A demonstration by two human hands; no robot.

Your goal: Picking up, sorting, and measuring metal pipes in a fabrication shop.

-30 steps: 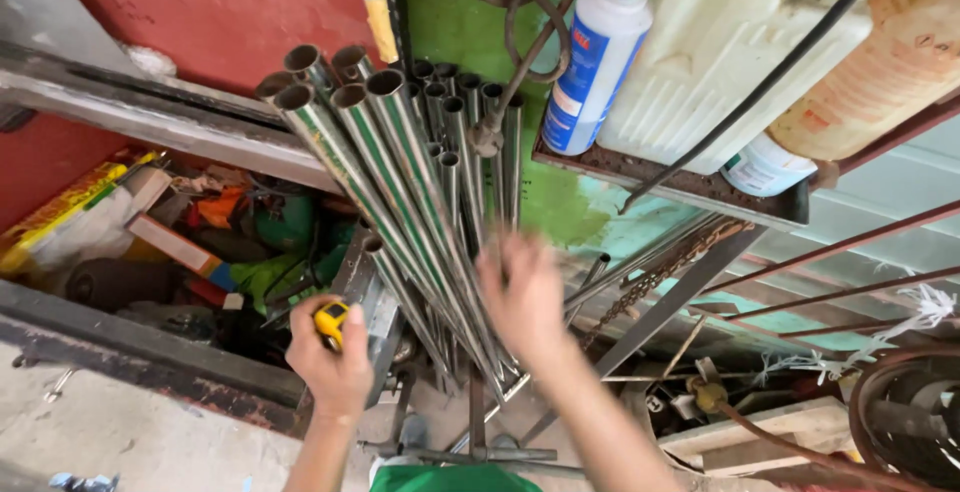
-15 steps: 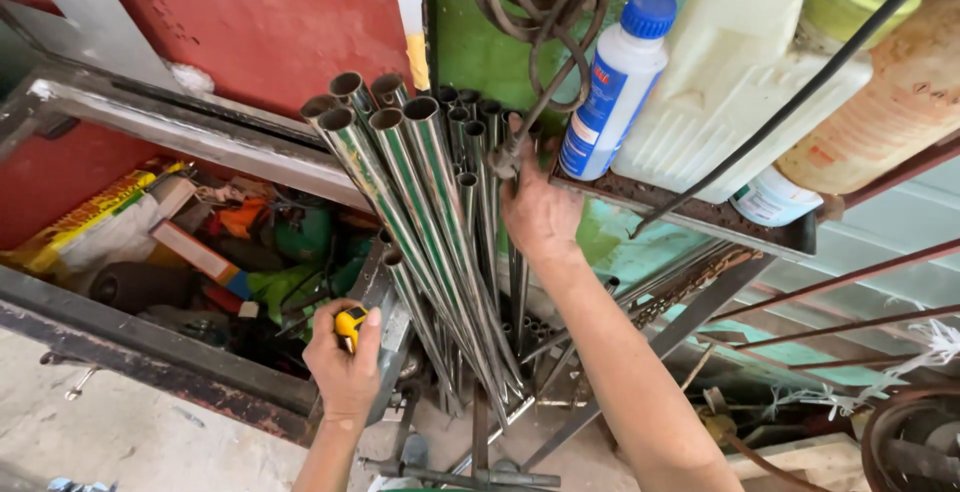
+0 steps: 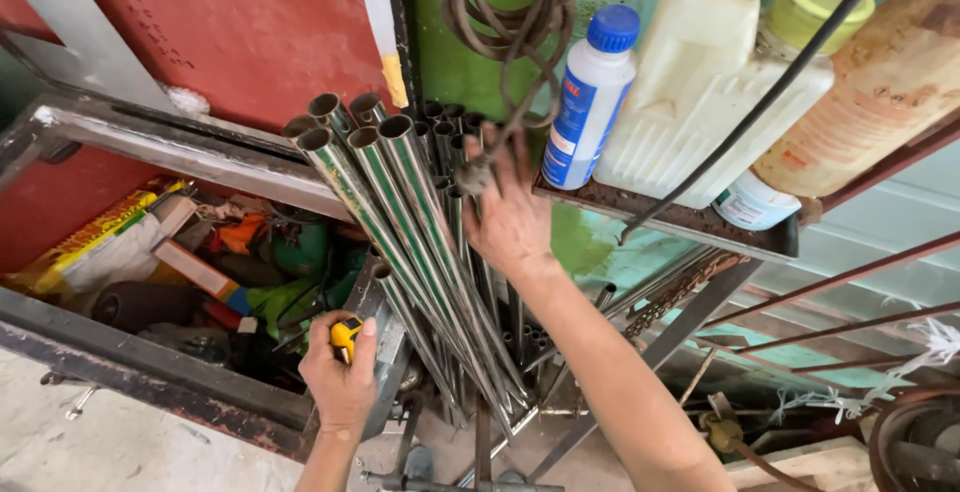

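My right hand [image 3: 512, 214] lies open on leaning steel tubes [image 3: 400, 212] (loose bundle); a nudge could topple them. My left hand [image 3: 340, 377] grips a yellow tape measure [image 3: 346, 334].

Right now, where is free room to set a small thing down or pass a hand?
Free: grey floor left of the left hand, before the dark frame. Crowded: the shelf of bottles, the tubes under the right hand, the cluttered bin.

Left hand [image 3: 340, 377] low, fingers curled closed in a grip, right hand [image 3: 512, 214] raised, fingers spread, forearm extended
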